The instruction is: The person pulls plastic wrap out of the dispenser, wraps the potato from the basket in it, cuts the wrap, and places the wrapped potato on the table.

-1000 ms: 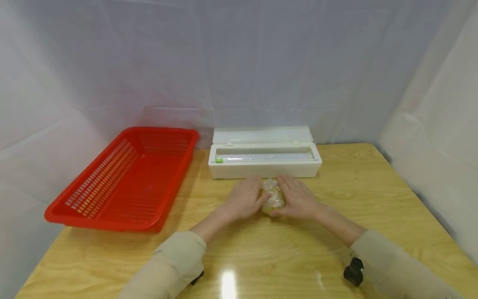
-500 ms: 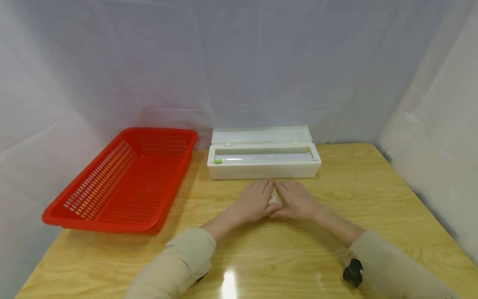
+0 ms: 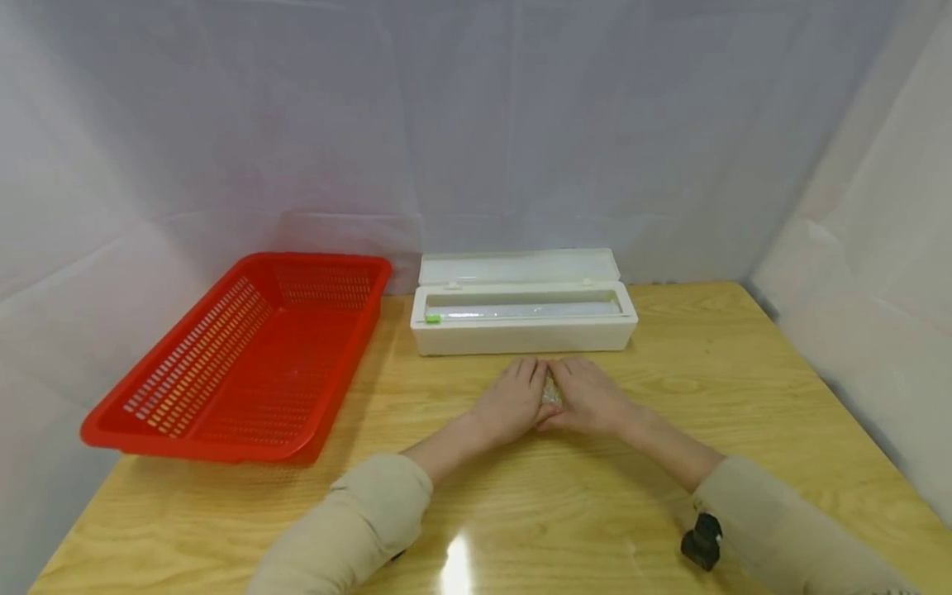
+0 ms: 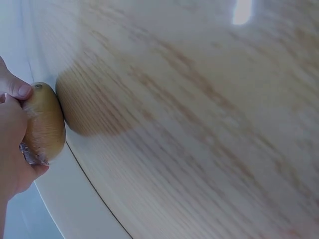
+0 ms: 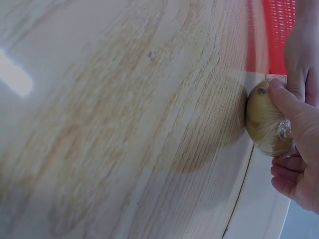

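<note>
A rounded yellow-brown fruit (image 4: 52,122) with a small dark spot at one end is wrapped in clear cling film (image 5: 285,128). It sits low at the tabletop, in front of the white box. In the head view, my left hand (image 3: 509,401) holds its left side and my right hand (image 3: 592,398) its right side. The fingertips of both hands come together at the far end and the thumbs at the near end. Only a narrow strip of the fruit shows between the hands there. The right wrist view shows my right thumb pressed against it close to the dark spot.
Behind the hands stands a white cling film box (image 3: 524,339), its lid raised and a film roll (image 3: 528,311) inside. A green slider (image 3: 433,319) sits on its front edge. To the left is a red plastic basket (image 3: 327,405) on the wooden table (image 3: 550,521).
Both hands have closed in around the wrapped fruit, covering more of it. The left hand moved right until its fingertips and thumb came up to those of the right hand.
</note>
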Demonstrator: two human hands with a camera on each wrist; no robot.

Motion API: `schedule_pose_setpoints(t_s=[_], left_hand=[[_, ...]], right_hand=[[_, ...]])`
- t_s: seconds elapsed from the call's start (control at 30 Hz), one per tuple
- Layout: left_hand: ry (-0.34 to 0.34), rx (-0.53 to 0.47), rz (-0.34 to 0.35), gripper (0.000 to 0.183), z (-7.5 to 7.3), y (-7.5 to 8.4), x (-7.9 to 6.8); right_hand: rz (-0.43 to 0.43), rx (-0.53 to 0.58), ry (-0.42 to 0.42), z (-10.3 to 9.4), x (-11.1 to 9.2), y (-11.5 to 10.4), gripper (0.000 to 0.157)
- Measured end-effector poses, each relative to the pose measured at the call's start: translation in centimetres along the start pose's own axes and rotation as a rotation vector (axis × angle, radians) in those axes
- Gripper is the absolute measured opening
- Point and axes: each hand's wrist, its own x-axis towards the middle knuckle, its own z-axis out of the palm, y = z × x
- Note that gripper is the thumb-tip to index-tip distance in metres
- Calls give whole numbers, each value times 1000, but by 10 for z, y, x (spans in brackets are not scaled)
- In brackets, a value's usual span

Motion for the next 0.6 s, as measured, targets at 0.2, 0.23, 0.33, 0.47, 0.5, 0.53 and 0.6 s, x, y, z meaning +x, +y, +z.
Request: schedule_pose_setpoints(t_s=[0.2, 0.23, 0.33, 0.47, 0.5, 0.53, 0.6], left_hand=[[-36, 53, 0, 66, -1, 2, 0], [-56, 59, 0, 66, -1, 2, 0], [-121, 63, -5, 65, -3, 3, -1], [-162, 56, -8, 65, -5, 4, -1], [-159, 61, -4, 65, -5, 3, -1], [-150, 59, -3, 65, -4, 3, -1], [-155, 20, -25, 66, -3, 2, -1]], right_hand=[[-9, -30, 7, 0, -1, -3, 81], [-10, -34, 6, 0, -1, -4, 81], [-19, -54, 2, 1, -2, -6, 80], [-41, -128, 4, 4, -3, -7, 82], [-43, -147, 9, 4, -3, -8, 82], [-45, -162, 16, 4, -4, -8, 82], [-32, -184, 23, 4, -5, -11, 83]])
